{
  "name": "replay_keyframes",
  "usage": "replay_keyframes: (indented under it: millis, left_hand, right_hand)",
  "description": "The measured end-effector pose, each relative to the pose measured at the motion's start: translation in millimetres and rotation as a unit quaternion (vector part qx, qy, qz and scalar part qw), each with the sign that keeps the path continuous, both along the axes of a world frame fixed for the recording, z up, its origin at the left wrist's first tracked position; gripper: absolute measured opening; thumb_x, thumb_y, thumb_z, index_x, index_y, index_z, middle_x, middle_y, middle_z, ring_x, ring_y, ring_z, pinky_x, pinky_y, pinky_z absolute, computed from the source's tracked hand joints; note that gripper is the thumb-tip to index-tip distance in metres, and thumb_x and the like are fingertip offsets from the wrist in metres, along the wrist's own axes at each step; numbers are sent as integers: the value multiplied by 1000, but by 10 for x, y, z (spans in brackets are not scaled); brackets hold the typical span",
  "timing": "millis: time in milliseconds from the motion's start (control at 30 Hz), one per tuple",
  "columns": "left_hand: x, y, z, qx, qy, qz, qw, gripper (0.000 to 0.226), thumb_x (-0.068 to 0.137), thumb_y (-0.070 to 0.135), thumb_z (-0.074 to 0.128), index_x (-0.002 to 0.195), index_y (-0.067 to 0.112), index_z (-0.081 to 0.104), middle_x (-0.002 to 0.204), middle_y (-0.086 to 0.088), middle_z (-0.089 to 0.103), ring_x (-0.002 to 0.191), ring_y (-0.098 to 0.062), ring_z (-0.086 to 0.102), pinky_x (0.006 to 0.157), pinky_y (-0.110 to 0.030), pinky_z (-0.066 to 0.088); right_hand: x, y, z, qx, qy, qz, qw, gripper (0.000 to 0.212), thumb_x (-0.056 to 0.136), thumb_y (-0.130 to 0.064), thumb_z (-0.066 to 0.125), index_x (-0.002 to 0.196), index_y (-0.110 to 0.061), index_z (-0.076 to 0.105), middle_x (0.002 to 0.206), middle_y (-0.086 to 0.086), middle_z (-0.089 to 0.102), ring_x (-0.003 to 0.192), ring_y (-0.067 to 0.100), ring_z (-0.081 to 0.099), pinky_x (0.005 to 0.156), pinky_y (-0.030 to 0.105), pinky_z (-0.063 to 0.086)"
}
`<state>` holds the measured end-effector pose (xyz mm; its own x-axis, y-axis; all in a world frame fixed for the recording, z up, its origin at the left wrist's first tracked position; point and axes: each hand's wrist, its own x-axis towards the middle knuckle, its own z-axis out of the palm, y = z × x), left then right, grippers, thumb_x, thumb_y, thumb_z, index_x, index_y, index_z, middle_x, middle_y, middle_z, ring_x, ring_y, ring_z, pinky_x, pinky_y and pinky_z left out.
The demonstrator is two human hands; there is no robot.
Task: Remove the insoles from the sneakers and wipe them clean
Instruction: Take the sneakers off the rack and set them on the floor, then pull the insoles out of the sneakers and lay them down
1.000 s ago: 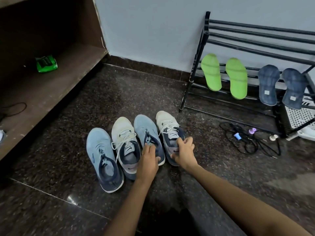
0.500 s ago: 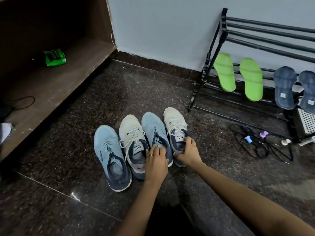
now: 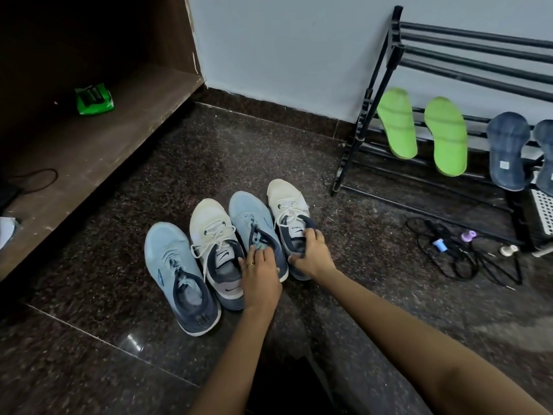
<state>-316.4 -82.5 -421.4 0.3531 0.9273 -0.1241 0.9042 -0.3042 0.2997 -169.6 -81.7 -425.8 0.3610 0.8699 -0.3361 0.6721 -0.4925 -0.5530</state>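
The rightmost white sneaker (image 3: 287,202), on the floor (image 3: 149,181), is gripped at its collar by the right hand (image 3: 311,256). Fingers of the left hand (image 3: 260,274) are bent into the adjacent blue sneaker (image 3: 248,211); whether they grip it cannot be told. Green insoles (image 3: 396,124) and blue insoles (image 3: 507,151) are leaned on the rack (image 3: 371,94), far right.

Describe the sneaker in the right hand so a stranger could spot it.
On the dark floor beside the black rack, four sneakers stand in a row. Yours is the white sneaker at the rack end, next to a light blue one.
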Motion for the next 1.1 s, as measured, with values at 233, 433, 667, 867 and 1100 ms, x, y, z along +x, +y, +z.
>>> replay_keyframes:
  millis: [233, 433, 667, 867, 1100]
  left_hand:
    - [30, 45, 189, -4, 17, 7, 1000, 43, 94, 34, 60, 128, 15, 43, 137, -7, 48, 139, -27, 34, 117, -52, 21]
    - [368, -26, 494, 43, -63, -8, 997, 42, 90, 32, 63, 121, 9, 47, 124, -12, 51, 122, -32, 46, 107, -46, 33]
    - [1150, 14, 839, -36, -222, -33, 974, 38, 95, 29, 60, 121, 4, 49, 118, -14, 53, 110, -28, 51, 84, -30, 35]
    - [1924, 192, 1019, -156, -287, 14, 945, 43, 97, 41, 55, 124, 8, 50, 124, -7, 58, 109, -21, 56, 87, -29, 43]
    - [2695, 485, 1070, -186, -318, 37, 929, 39, 97, 42, 52, 87, 5, 63, 74, 1, 47, 69, -18, 46, 61, -29, 32]
  right_hand:
    - [285, -111, 339, -31, 61, 54, 996, 86, 77, -31, 76, 144, -18, 24, 155, 22, 0, 140, 37, 25, 105, 35, 32]
    - [756, -391, 654, 38, 35, -79, 996, 68, 83, -36, 69, 137, -9, 37, 140, 16, 42, 127, 29, 44, 98, 31, 37]
    - [1650, -548, 986, 138, 125, -294, 937, 44, 92, -33, 59, 125, -7, 47, 117, 9, 57, 99, 21, 50, 76, 24, 32]
    - [2388, -367, 1060, 215, 174, -415, 867, 36, 82, -45, 59, 99, -17, 45, 107, 14, 63, 95, 31, 64, 89, 43, 51]
    - [2798, -236, 1096, 225, 231, -489, 810, 35, 89, -33, 59, 103, -4, 44, 96, 12, 57, 72, 26, 69, 76, 44, 58]
